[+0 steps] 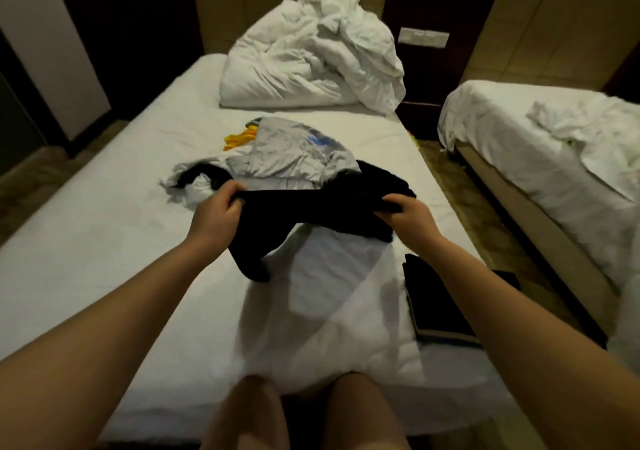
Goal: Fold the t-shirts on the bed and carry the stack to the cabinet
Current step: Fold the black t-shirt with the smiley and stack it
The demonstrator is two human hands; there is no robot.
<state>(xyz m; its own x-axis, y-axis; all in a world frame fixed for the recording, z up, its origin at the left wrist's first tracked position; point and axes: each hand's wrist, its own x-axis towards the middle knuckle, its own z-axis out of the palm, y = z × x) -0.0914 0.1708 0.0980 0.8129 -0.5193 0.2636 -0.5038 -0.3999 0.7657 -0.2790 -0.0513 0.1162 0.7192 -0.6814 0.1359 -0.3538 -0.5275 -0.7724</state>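
Legible text, labels, numbers: none that I can read.

Entry 1: grey t-shirt (287, 152), lying on the bed (104, 224) in front of me. It has a blue print on the fabric, too blurred for me to tell whether it is lettering or a picture.

Entry 2: yellow-and-orange garment (239, 138), partly tucked under the grey one. Only a coloured patch shows, and I cannot make out any letters on it.
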